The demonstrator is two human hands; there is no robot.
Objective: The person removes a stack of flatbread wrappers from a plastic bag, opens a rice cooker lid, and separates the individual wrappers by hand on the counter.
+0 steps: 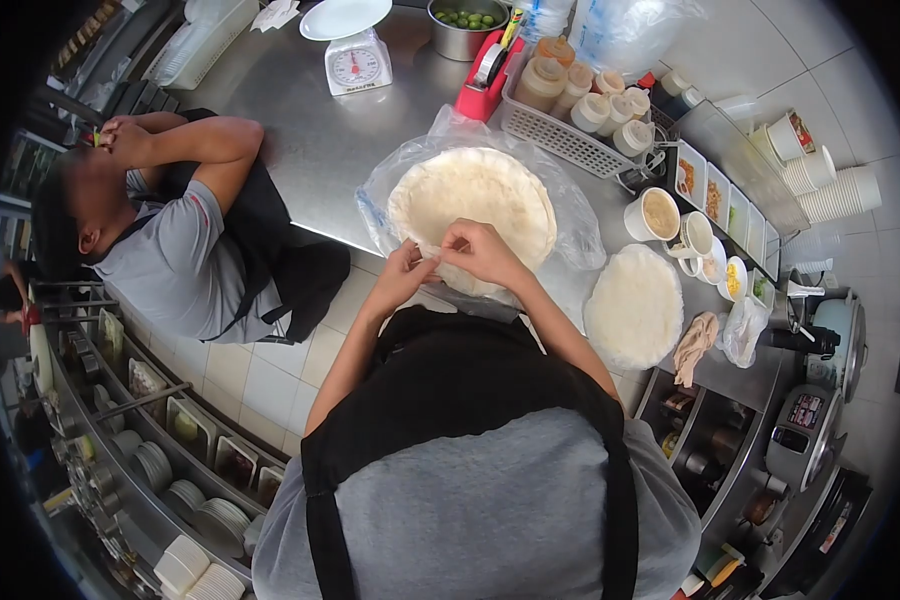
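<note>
A stack of round, pale flatbreads or dough sheets (485, 195) lies on a clear plastic bag (575, 215) on the steel counter. At the stack's near left edge, my left hand (406, 274) has its fingers pinched together on the rim of the top sheet. My right hand (478, 252) is beside it, fingertips closed at the same edge, close to the left fingertips. Another pale round sheet (634, 308) lies to the right, apart from both hands.
A co-worker (190, 220) leans at the counter on the left. Behind the stack are a scale (358, 66), a red tape dispenser (482, 78) and a basket (560, 140) of sauce bottles. Tubs (653, 216) and a crumpled cloth (695, 347) are at the right.
</note>
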